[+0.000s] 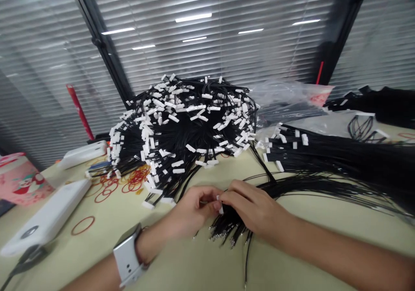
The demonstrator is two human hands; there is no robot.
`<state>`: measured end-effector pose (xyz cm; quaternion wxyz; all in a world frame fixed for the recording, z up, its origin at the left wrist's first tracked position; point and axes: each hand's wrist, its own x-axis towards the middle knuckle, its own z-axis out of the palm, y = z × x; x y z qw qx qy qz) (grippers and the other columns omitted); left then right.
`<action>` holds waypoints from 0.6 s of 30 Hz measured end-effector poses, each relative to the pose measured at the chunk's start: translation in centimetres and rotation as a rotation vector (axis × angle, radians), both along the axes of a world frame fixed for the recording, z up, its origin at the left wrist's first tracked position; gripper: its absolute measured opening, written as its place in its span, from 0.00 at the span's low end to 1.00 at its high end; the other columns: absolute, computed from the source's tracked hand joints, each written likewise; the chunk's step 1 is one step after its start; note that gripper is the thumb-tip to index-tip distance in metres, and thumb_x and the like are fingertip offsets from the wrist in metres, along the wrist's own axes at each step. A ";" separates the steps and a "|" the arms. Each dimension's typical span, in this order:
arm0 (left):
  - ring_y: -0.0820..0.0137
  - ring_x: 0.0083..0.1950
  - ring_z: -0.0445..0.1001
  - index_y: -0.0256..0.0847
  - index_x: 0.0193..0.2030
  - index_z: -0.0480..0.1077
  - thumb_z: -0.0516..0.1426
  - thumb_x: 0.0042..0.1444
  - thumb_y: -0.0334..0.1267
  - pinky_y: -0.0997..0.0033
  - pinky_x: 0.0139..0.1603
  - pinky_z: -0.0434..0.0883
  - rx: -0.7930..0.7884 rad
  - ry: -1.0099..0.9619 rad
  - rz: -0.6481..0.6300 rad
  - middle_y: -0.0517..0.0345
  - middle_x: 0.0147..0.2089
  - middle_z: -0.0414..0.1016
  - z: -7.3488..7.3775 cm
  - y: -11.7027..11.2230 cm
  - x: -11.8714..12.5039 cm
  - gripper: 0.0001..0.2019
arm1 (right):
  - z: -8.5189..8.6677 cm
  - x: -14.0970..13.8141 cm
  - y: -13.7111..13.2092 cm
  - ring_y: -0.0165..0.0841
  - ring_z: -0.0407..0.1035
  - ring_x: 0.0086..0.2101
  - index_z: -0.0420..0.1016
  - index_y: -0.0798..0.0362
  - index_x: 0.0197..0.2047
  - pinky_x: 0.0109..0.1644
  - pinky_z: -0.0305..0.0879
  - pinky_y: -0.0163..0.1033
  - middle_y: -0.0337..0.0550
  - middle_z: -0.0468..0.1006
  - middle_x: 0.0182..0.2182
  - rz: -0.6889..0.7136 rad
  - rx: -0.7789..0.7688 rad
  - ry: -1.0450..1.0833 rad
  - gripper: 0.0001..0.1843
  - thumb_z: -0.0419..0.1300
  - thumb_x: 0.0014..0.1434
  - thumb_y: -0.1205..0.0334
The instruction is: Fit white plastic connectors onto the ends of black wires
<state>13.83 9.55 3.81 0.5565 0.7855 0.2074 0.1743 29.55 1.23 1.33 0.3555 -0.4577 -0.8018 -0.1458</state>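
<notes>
My left hand [202, 204], with a watch [128, 256] on its wrist, pinches a small white connector [221, 209] between thumb and fingers. Against it, my right hand [256, 206] has its thumb and forefinger closed at the connector's upper edge. What the right fingertips grip there is too small to make out, perhaps a wire end. Beneath the right hand lies a bundle of loose black wires [231, 228] with bare metal terminals at their ends. Behind both hands rises a big heap of black cables [188, 131] with white connectors.
At right lies another thick bundle of black cables [324, 152]. Clear plastic bags [285, 105] lie behind it. Rubber bands [136, 178], a white power bank [48, 215] with a plugged cable, and a pink paper cup [24, 180] are at left. Blinds close off the back.
</notes>
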 end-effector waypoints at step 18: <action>0.74 0.29 0.67 0.35 0.40 0.68 0.57 0.52 0.32 0.72 0.32 0.65 -0.088 0.001 0.149 0.61 0.27 0.68 0.0 1.7 -0.5 0.08 | 2.8 1.7 -0.7 0.27 0.65 0.29 0.74 0.53 0.31 0.32 0.63 0.33 0.39 0.71 0.28 0.047 -0.298 -0.084 0.10 0.53 0.59 0.68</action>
